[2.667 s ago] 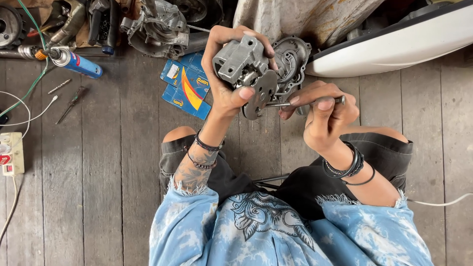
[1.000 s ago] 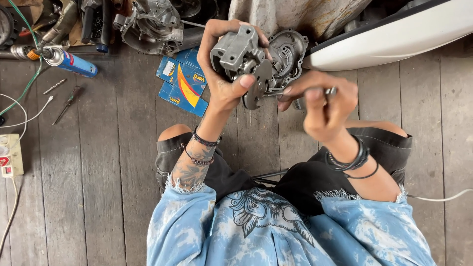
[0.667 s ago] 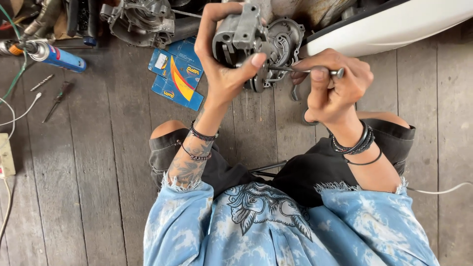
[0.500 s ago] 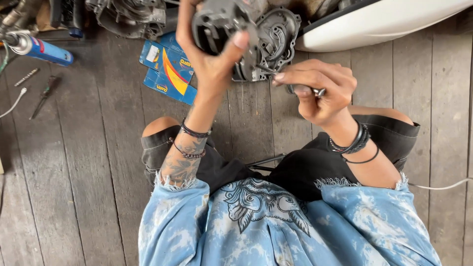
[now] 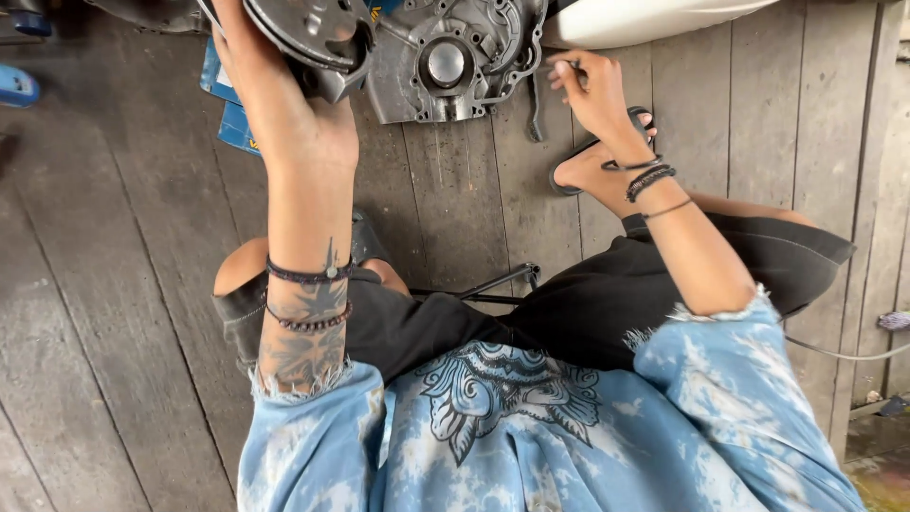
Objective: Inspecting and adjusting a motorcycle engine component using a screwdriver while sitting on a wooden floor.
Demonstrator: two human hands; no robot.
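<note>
Your left hand [image 5: 303,123] gripped the round metal housing [image 5: 308,33] at the top edge, above your wrist. Your right hand [image 5: 592,90] pinched a thin tool [image 5: 559,64] just beside the grey engine cover [image 5: 445,57] on the plank floor [image 5: 114,284].

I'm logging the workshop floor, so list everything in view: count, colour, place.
Engine casing part: one, grey metal, top left, gripped by the left hand.
Engine cover: one, grey metal, top centre, on the floor.
Thin metal tool: one, dark, in the right hand's fingers.
Cardboard package: one, blue, floor behind the left forearm.
Spray can: one, blue, left edge.
White panel: one, top right.
Sandal: one, black, on the foot.
Plank floor: grey wood.
Left hand: raised, bracelets at the wrist.
Right hand: bracelets at the wrist.
</note>
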